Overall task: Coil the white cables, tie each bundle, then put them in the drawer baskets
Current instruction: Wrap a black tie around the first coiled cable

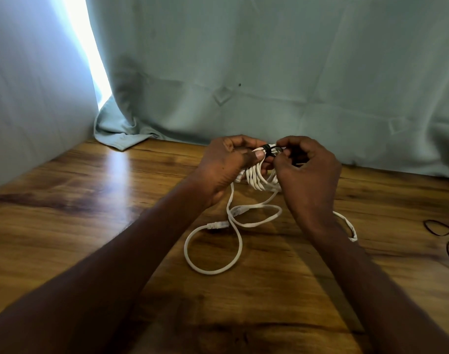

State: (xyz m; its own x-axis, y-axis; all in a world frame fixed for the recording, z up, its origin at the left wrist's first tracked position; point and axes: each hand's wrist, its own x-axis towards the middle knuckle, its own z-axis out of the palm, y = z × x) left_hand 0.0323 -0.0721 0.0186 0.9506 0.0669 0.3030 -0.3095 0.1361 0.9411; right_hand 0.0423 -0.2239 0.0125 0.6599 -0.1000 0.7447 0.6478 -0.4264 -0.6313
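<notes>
2 hands: left hand point(226, 167), right hand point(307, 172), 1 white cable bundle point(259, 178)

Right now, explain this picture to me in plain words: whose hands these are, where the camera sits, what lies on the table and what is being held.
There is no machine here. A person wears a camera on the head, so this single view looks forward and down over both forearms. The left hand grips a white cable bundle coiled into loops. The right hand pinches a black tie around the top of those loops. The rest of the white cable trails loose on the wooden table, with plug ends lying there. Thin black loops, perhaps more ties, lie at the right edge. A pale green curtain hangs behind. No drawer or baskets show.
</notes>
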